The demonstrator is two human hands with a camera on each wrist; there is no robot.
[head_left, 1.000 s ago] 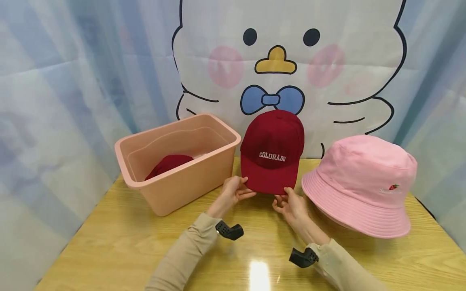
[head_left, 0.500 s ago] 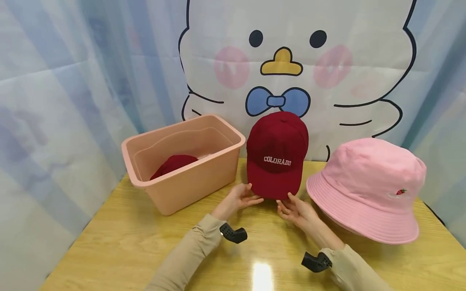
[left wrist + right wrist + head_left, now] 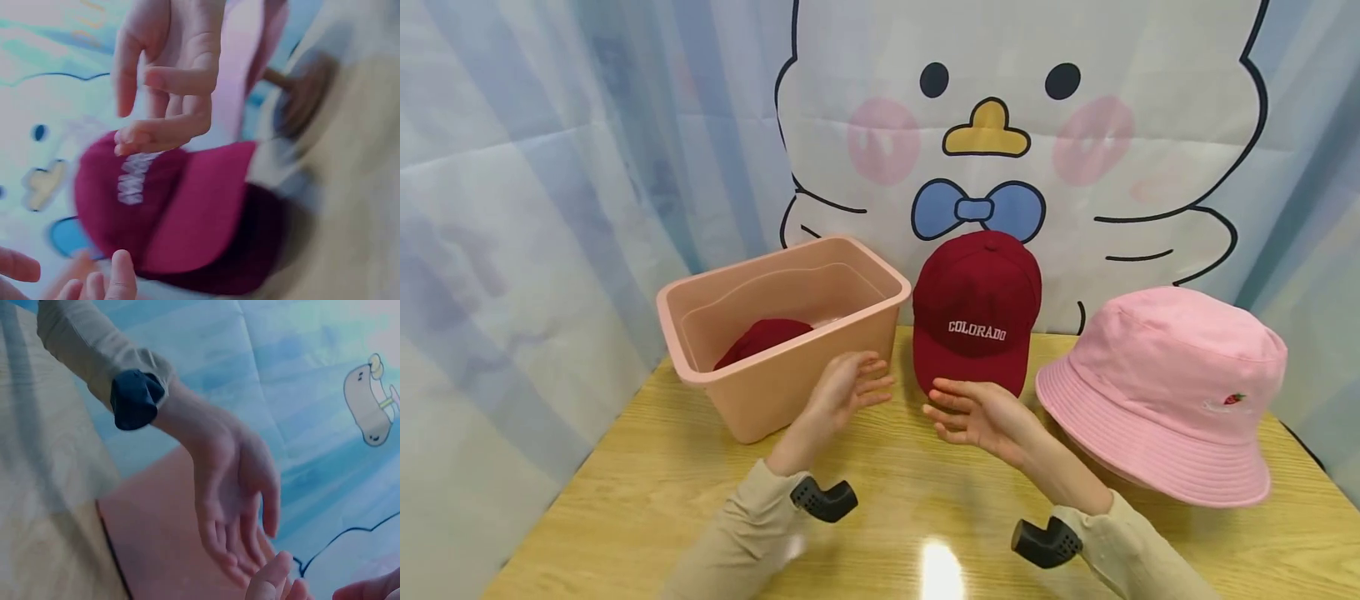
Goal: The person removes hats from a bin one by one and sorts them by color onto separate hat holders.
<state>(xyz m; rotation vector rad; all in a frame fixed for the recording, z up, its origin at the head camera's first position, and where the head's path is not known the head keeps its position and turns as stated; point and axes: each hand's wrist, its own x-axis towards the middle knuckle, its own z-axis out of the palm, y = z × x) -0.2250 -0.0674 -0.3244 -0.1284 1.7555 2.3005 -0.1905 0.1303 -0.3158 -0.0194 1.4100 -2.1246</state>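
A dark red baseball cap (image 3: 973, 287) with white COLORADO lettering stands at the back centre, its brim facing me. My left hand (image 3: 848, 390) hovers in front of the peach bin, just left of the brim, with loose fingers and nothing in them. The right hand (image 3: 981, 417) is held palm inward before the cap, overlapping the brim's lower edge in the head view, and it too holds nothing. In the left wrist view the cap (image 3: 169, 206) appears sideways below the right hand (image 3: 175, 75). The right wrist view has the left hand (image 3: 231, 487) with its fingers extended.
The peach bin (image 3: 801, 379) stands at back left with a dark red fabric item (image 3: 763, 340) inside. To the right, a pink bucket hat (image 3: 1172, 392) sits raised; a wooden stand (image 3: 306, 94) shows beneath it. A printed curtain (image 3: 880, 50) closes off the back.
Both hands have let go of the cap's brim. The left hand has drawn away to the left, the right has turned palm inward. The cap stays in place; the view shifts slightly.
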